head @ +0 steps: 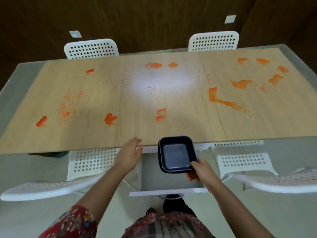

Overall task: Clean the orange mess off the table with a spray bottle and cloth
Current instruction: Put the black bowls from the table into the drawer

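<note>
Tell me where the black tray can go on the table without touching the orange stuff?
Best spot: the bare strip of table along the near edge, just ahead of the tray, below the double smear. The near right corner is bare too. The far right is crowded with smears; the left has specks.

Orange smears [223, 100] on pale wood-grain table [103, 134]; tray [177, 154] dark, perhaps navy; white perforated chairs [91, 48].
</note>
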